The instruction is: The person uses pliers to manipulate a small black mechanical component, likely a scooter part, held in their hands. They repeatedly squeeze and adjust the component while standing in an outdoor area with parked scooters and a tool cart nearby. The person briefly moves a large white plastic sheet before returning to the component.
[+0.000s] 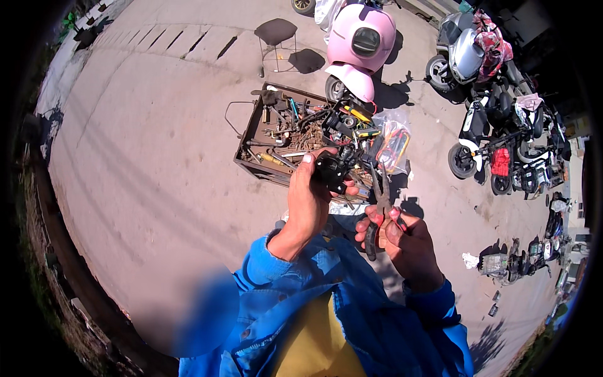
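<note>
My left hand is closed round a black part with a round opening in it, held up above a tool box; I cannot tell its exact kind. Needle-nose pliers with red and black handles are gripped in my right hand. Their jaws point away from me and stand slightly apart, to the right of the black part; no contact with it can be made out. Below and beyond both hands lies the open metal tool box, filled with screwdrivers, wrenches and many small rusty bits.
A clear plastic bag with coloured leads lies at the box's right side. Behind the box stands a pink scooter, with a dark stool to its left. A silver scooter and several other two-wheelers line the right side.
</note>
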The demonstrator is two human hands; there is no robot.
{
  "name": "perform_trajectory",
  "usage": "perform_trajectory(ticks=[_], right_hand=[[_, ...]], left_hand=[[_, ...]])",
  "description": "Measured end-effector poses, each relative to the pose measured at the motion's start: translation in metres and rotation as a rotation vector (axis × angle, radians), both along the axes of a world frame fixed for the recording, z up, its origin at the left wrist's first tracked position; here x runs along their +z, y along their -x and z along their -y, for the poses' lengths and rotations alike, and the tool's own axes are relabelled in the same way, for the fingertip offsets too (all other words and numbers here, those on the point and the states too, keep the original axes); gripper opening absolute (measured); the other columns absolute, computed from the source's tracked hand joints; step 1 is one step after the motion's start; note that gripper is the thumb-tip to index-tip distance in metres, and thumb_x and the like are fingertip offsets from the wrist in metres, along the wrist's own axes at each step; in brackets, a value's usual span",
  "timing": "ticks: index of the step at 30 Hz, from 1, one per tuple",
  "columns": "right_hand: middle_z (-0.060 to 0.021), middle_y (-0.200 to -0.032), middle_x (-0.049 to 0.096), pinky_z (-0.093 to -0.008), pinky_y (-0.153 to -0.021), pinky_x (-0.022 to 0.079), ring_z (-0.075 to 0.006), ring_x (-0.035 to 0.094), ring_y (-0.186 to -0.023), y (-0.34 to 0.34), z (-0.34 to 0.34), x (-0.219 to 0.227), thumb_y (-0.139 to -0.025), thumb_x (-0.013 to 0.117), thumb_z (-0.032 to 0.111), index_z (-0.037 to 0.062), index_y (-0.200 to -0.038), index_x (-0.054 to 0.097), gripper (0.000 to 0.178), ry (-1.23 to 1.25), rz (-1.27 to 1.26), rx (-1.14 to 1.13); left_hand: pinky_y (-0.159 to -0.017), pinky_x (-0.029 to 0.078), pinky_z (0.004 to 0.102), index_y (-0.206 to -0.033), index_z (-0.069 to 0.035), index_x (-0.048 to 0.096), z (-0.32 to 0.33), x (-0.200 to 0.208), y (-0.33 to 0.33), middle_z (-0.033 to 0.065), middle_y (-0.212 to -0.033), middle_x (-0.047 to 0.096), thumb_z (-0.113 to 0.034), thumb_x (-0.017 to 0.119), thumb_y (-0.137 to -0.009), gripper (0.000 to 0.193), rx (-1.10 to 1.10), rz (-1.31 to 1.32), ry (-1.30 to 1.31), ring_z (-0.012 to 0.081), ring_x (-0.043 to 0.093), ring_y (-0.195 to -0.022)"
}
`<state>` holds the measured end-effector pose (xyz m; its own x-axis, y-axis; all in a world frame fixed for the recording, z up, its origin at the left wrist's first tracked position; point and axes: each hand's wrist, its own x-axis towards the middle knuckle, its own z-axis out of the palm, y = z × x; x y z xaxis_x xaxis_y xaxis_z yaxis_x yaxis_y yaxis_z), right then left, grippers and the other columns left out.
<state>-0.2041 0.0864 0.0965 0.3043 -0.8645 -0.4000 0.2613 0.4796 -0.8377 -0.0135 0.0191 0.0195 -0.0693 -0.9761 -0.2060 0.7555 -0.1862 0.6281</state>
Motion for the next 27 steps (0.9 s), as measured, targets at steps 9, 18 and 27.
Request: perform_trajectory(ticks=[9, 18, 27], right_hand=[[-0.0190, -0.119, 0.070, -0.0367, -0.091, 0.057, -0.0259, 0.071, -0.104, 0.003, -0.004, 0.009, -0.107, 0.058, 0.025, -0.0066, -0.133, 0.057, 0.041, -0.007, -0.120, 0.020], [-0.0164, -0.113, 0.073, -0.0307, -0.081, 0.056, -0.0197, 0.071, -0.097, 0.004, -0.007, 0.022, -0.104, 0.061, 0.023, -0.0054, -0.124, 0.062, 0.034, 0.084, -0.248, 0.062], [-0.0096, -0.111, 0.075, -0.0262, -0.082, 0.053, -0.0105, 0.067, -0.096, 0.010, 0.006, 0.046, -0.103, 0.062, 0.013, -0.0044, -0.121, 0.065, 0.026, 0.101, -0.508, 0.155]], left_hand=[[-0.090, 0.059, 0.0425, -0.137, -0.001, 0.045, -0.009, 0.000, -0.001, 0.0185, -0.114, 0.066, -0.042, 0.048, -0.106, 0.051, -0.047, -0.003, 0.135, 0.0295, 0.070, -0.103], [-0.094, 0.056, 0.0422, -0.137, -0.001, 0.046, -0.015, 0.004, 0.003, 0.0167, -0.119, 0.063, -0.035, 0.055, -0.102, 0.050, 0.003, -0.009, 0.197, 0.0278, 0.068, -0.106], [-0.094, 0.050, 0.0327, -0.136, 0.001, 0.048, -0.019, -0.001, -0.003, 0.0104, -0.126, 0.054, -0.034, 0.061, -0.097, 0.054, 0.037, 0.276, 0.287, 0.0161, 0.057, -0.108]])
